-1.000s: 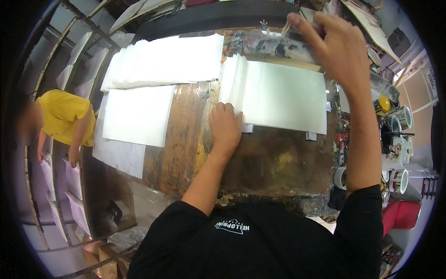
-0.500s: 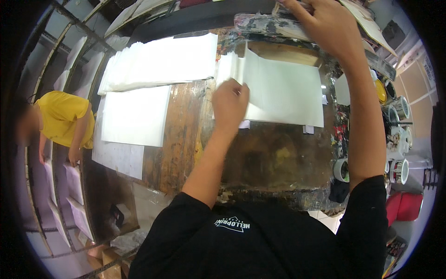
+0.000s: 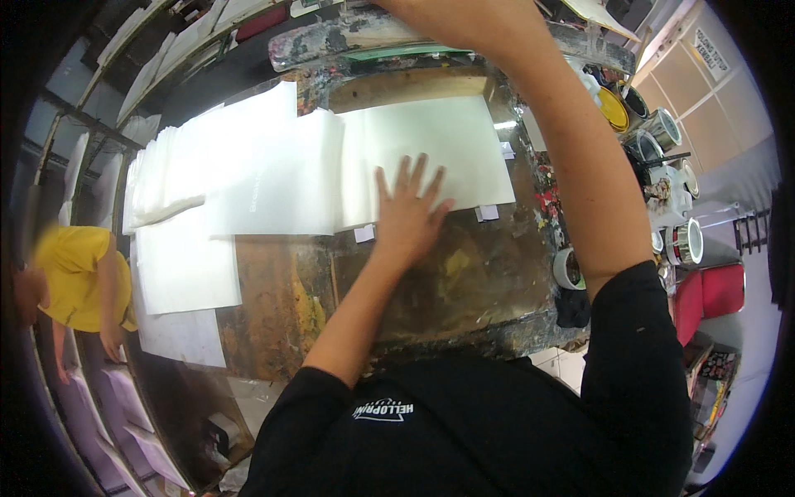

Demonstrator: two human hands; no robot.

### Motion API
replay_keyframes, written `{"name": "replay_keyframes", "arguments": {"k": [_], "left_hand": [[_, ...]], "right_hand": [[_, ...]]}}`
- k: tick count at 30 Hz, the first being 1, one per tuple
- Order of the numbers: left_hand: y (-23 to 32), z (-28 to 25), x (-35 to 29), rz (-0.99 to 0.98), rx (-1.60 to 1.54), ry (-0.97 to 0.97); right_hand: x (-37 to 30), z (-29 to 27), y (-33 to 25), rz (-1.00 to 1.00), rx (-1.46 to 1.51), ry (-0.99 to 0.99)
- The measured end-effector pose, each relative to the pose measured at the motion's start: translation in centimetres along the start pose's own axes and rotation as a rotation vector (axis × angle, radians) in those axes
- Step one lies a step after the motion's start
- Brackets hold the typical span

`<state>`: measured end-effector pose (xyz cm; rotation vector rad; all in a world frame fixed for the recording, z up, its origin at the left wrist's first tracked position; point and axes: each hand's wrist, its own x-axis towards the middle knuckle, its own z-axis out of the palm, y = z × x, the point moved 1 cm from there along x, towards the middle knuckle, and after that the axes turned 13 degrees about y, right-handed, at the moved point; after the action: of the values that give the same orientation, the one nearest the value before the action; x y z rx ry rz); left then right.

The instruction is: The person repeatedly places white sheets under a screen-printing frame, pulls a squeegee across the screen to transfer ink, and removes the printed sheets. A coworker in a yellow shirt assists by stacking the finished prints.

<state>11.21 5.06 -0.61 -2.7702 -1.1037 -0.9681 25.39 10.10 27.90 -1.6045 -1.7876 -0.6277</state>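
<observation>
My left hand [image 3: 410, 207] lies with spread fingers on the near edge of a cream-white paper sheet [image 3: 439, 149], palm down. The sheet has upright creases toward its left side. Its left portion [image 3: 273, 182], with a faint mark on it, reaches over the white paper beside it. Small folded paper tabs [image 3: 364, 234] stick out at the sheet's near and right edges. At the top of the picture my right hand [image 3: 472, 25] reaches over the far side of the table; its fingers are cut off by the frame, close to a long paint-stained bar [image 3: 356, 37].
A stack of white paper [image 3: 166, 174] and a loose sheet [image 3: 186, 269] lie at the left of the stained table [image 3: 273, 286]. Paint cans [image 3: 683, 242] crowd the right side. A person in yellow [image 3: 79, 273] stands by racks at the left. A red chair [image 3: 720, 290] is at the right.
My left hand has let go of the bunched paper and flattened on the sheet, whose left portion now extends leftward. My right hand has moved left along the far side. The whole view has shifted.
</observation>
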Motion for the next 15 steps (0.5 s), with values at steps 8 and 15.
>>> {"name": "replay_keyframes", "arguments": {"k": [8, 15], "left_hand": [[0.6, 3.8, -2.2, -0.128, -0.025, -0.049], [-4.4, -11.6, 3.2, -0.78, -1.189, 0.525]], "right_hand": [[0.0, 1.0, -1.3, 0.042, 0.019, -0.039], [-7.0, 3.1, -1.1, -0.061, -0.022, 0.082]]}}
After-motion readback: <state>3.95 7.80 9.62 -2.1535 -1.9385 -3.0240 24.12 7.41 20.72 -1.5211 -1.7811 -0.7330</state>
